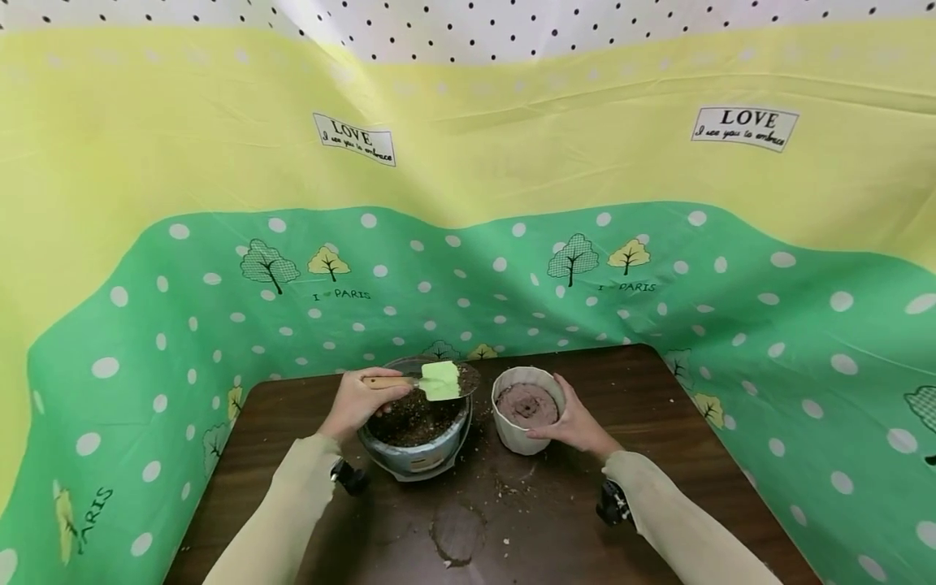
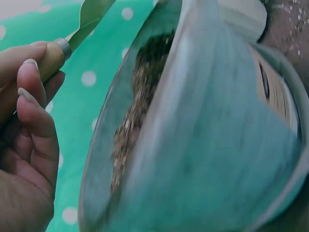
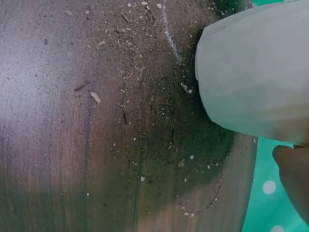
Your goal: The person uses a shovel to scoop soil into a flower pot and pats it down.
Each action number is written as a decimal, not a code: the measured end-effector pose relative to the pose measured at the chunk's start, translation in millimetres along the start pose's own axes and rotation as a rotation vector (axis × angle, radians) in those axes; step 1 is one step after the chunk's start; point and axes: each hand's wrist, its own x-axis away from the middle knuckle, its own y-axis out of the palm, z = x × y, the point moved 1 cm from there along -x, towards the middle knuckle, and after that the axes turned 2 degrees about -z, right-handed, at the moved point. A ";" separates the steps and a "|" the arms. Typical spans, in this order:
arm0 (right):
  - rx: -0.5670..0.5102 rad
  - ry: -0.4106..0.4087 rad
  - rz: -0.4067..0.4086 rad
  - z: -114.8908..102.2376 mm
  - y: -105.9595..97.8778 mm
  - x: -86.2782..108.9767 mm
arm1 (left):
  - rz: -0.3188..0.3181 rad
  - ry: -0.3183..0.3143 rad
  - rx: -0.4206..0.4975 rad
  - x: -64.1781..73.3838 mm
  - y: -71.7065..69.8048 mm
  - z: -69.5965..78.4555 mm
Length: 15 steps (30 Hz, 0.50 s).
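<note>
Left grip (image 1: pixel 363 399) on trowel (image 1: pixel 439 380), right grip (image 1: pixel 579 420) on white pot (image 1: pixel 515 437)

Shows left grip closed round wooden handle (image 1: pixel 386 382), right grip spread wide across pot, thumb at near rim. Locate pot upright on bench (image 1: pixel 636 394), right of grey bucket (image 1: pixel 433 457) and apart from it. Locate trowel above bucket's right side, dark soil (image 1: pixel 468 379) at tip. Judge step in hand as likely soil transfer from bucket to pot. For next move, carry trowel level over pot mouth; steady pot. Note crumbs (image 1: pixel 515 491) and soil ring (image 1: pixel 459 561) on dark wood-grain bench. Note patterned cloth (image 1: pixel 461 280) hanging behind, green below yellow.
</note>
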 end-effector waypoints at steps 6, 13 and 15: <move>-0.040 -0.007 -0.015 -0.9 -1.2 1.6 | -0.043 0.014 0.018 -12.1 34.0 3.2; -0.022 0.008 -0.029 1.1 -1.6 1.8 | -0.105 0.007 -0.015 -25.6 71.5 3.1; -0.018 0.012 -0.029 1.2 -1.8 1.6 | -0.124 0.000 -0.025 -29.3 80.5 3.4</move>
